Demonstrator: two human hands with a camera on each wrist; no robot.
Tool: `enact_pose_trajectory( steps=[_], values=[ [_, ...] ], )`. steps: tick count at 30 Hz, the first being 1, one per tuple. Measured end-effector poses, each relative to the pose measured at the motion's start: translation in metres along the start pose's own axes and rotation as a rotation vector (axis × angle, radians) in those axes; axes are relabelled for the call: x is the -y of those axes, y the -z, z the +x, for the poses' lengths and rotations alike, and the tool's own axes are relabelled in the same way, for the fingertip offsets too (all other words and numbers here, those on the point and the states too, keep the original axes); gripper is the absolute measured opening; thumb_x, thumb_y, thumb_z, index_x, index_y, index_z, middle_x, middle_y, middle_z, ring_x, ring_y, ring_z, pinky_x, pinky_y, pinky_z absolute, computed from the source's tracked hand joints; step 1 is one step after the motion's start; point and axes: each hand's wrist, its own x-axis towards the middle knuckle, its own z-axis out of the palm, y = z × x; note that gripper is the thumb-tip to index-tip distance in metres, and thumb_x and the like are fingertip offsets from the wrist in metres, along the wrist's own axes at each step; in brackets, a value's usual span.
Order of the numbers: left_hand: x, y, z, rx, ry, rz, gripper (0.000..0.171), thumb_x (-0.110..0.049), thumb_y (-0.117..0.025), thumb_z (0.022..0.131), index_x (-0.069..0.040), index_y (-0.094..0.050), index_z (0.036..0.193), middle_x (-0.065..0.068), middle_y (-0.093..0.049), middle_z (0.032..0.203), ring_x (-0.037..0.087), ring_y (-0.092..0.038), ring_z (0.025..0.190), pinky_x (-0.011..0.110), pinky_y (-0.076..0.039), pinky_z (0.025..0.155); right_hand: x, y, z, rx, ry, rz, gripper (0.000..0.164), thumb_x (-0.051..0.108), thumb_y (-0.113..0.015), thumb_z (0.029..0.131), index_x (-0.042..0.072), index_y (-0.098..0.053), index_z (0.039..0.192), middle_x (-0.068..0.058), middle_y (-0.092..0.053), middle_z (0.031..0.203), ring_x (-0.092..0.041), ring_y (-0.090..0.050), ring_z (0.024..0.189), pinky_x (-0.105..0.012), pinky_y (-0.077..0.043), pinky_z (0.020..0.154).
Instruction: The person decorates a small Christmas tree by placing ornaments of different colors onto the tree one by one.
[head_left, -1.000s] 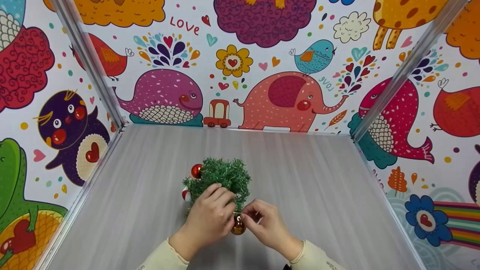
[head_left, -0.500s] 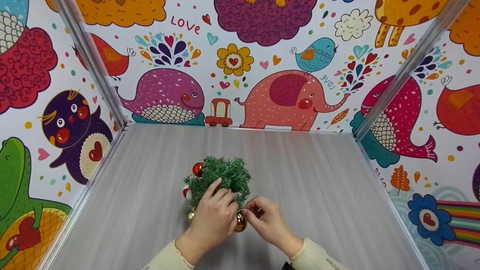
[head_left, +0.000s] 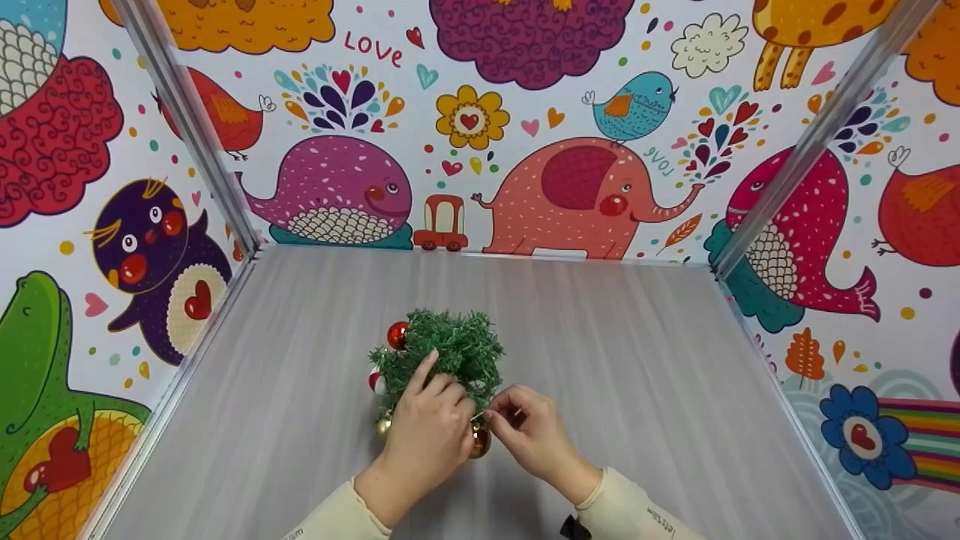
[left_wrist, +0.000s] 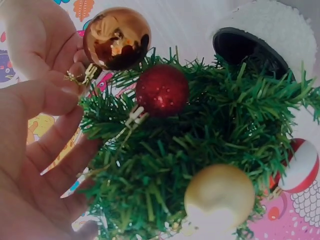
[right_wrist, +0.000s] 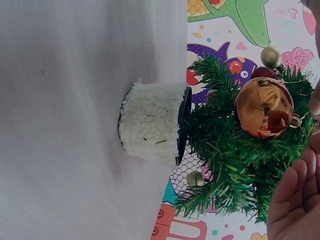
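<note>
A small artificial Christmas tree (head_left: 461, 341) stands upright in a white, rough-coated pot (right_wrist: 152, 122). The left hand (head_left: 427, 435) lies over its near side, index finger stretched across the greenery. In the left wrist view its thumb is in front of a branch and other fingers reach behind. Beside it, the right hand (head_left: 532, 431) pinches the gold cord of a shiny copper bauble (left_wrist: 117, 37), which hangs at the near right of the tree. A glittery red bauble (left_wrist: 162, 90) and a matte gold bauble (left_wrist: 220, 195) hang close by.
On the tree's left side are a shiny red bauble (head_left: 397, 335) and a red-and-white bauble (left_wrist: 300, 165). The grey table (head_left: 637, 360) is enclosed by panels printed with cartoon animals, with metal posts (head_left: 202, 142) at the corners. A small black object (head_left: 575, 527) shows by the right sleeve.
The left index finger has straightened and lifted away from the other fingers. The copper bauble and the right hand have shifted slightly up toward the tree; the cord stays pinched.
</note>
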Motion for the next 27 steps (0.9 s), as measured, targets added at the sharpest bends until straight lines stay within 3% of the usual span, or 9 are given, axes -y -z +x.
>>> enact_pose_trajectory(
  steps=[7, 16, 23, 27],
  values=[
    [0.001, -0.004, -0.001, -0.020, 0.012, 0.023, 0.012, -0.024, -0.074, 0.073, -0.012, -0.071, 0.074, 0.002, -0.070, 0.079, 0.025, -0.064, 0.085, 0.051, -0.027, 0.114, -0.006, -0.002, 0.000, -0.001, -0.035, 0.041, 0.019, -0.013, -0.068, 0.083, 0.005, -0.063, 0.081, -0.001, -0.060, 0.073, -0.011, -0.055, 0.058, -0.030, -0.048, 0.046],
    [-0.001, -0.007, 0.001, -0.078, 0.018, 0.007, 0.010, -0.020, -0.073, 0.071, -0.012, -0.069, 0.074, 0.003, -0.069, 0.075, 0.024, -0.064, 0.080, 0.050, -0.031, 0.113, -0.007, -0.004, 0.003, 0.012, -0.113, 0.074, 0.014, -0.010, -0.067, 0.087, 0.004, -0.064, 0.083, -0.002, -0.062, 0.074, -0.016, -0.059, 0.060, -0.028, -0.050, 0.049],
    [0.003, -0.008, 0.000, -0.078, 0.028, -0.009, 0.009, -0.019, -0.072, 0.070, -0.013, -0.068, 0.073, 0.002, -0.069, 0.075, 0.024, -0.064, 0.080, 0.049, -0.030, 0.113, -0.009, -0.004, 0.004, 0.028, -0.109, 0.094, 0.014, -0.011, -0.066, 0.087, 0.003, -0.064, 0.083, -0.004, -0.062, 0.073, -0.017, -0.058, 0.059, -0.029, -0.049, 0.047],
    [0.004, -0.008, 0.000, -0.075, 0.041, -0.025, 0.009, -0.019, -0.073, 0.069, -0.013, -0.068, 0.073, 0.002, -0.069, 0.075, 0.024, -0.063, 0.079, 0.049, -0.029, 0.113, -0.033, -0.008, -0.002, 0.044, -0.105, 0.105, 0.016, -0.004, -0.068, 0.089, 0.011, -0.066, 0.085, 0.002, -0.062, 0.074, -0.013, -0.057, 0.060, -0.028, -0.048, 0.047]
  ],
)
